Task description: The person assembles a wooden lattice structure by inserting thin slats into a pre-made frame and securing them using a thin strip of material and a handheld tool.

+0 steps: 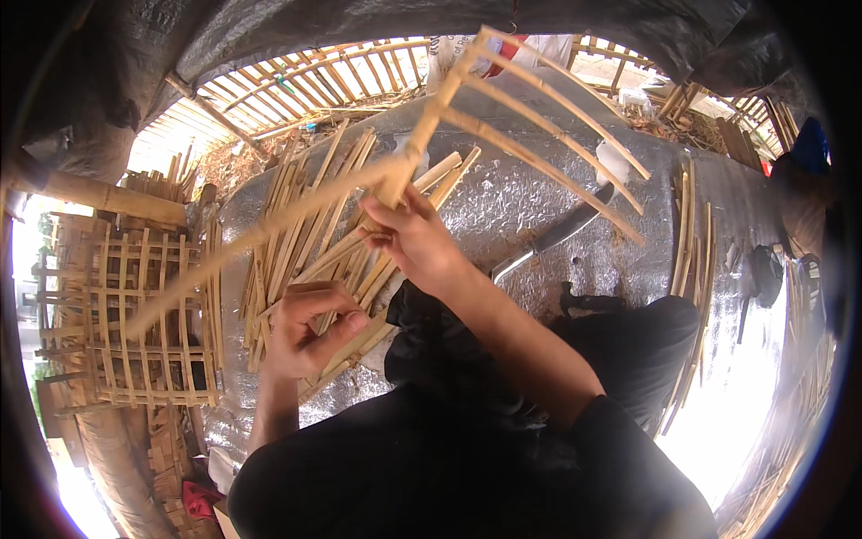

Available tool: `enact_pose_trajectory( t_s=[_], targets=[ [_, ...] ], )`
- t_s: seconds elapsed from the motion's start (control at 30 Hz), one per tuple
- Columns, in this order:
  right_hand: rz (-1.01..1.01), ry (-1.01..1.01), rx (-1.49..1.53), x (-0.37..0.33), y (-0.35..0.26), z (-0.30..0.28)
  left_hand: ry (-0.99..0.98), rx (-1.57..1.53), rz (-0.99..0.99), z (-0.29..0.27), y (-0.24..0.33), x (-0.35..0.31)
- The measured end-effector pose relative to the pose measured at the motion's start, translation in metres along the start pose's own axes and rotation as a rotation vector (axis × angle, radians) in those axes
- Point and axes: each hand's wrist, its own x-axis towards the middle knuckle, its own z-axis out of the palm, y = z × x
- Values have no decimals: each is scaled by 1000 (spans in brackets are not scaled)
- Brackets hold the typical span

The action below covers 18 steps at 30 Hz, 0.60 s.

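At the centre of the view, a bamboo slat frame is held raised above a silver foil-covered surface. The right hand is closed around the frame's main spar at its lower end, with the thumb and fingers wrapped tight; several thin slats fan out from the spar toward the upper right. The left hand is positioned lower and to the left, its grip closed on a short bamboo strip from the loose pile of bamboo strips spread on the surface. A large knife is laid on the surface just right of the right forearm. A finished bamboo lattice panel is located at the far left.
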Motion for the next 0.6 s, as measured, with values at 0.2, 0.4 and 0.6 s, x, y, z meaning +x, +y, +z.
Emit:
enact_pose_trajectory(
  t_s=[0.2, 0.4, 0.6],
  targets=[
    [-84, 15, -348, -9, -103, 109, 479, 166, 153, 4, -14, 68],
    [-77, -65, -541, -65, -168, 137, 309, -254, 390, -15, 57, 179],
    [-1083, 161, -1635, -112, -223, 121, 18, -258, 478, 23, 91, 219]
  ],
)
